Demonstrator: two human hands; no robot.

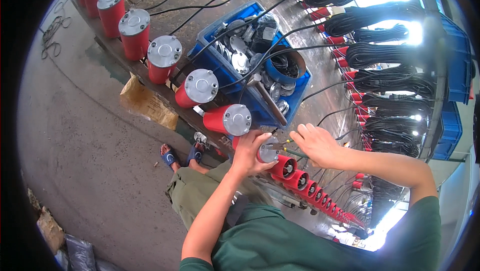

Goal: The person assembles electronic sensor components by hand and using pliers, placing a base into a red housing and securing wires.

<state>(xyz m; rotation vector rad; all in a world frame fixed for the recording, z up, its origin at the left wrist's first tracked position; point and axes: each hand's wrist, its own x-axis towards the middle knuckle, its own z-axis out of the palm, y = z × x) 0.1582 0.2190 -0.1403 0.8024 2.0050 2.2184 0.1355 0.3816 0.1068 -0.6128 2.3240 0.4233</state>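
My left hand [248,152] is wrapped round the top of a red cylinder with a round silver end cap [269,152], at the near edge of the bench. In my right hand [316,146] is a pair of pliers [296,153] with green and yellow handles. The pliers' jaws reach over the cap's edge; exactly what they grip is too small to make out. Close by on the left stands another capped red cylinder [227,119]. On the other side, an uncapped red cylinder [284,167] shows its inner parts.
A blue crate [215,66] holds silver caps, a round tub of small parts [286,66] and a hammer [270,102]. Capped cylinders line the bench edge. Black cables cross the worktop, and coiled cables [385,55] hang on a rack at the right. Cardboard [146,102] lies below.
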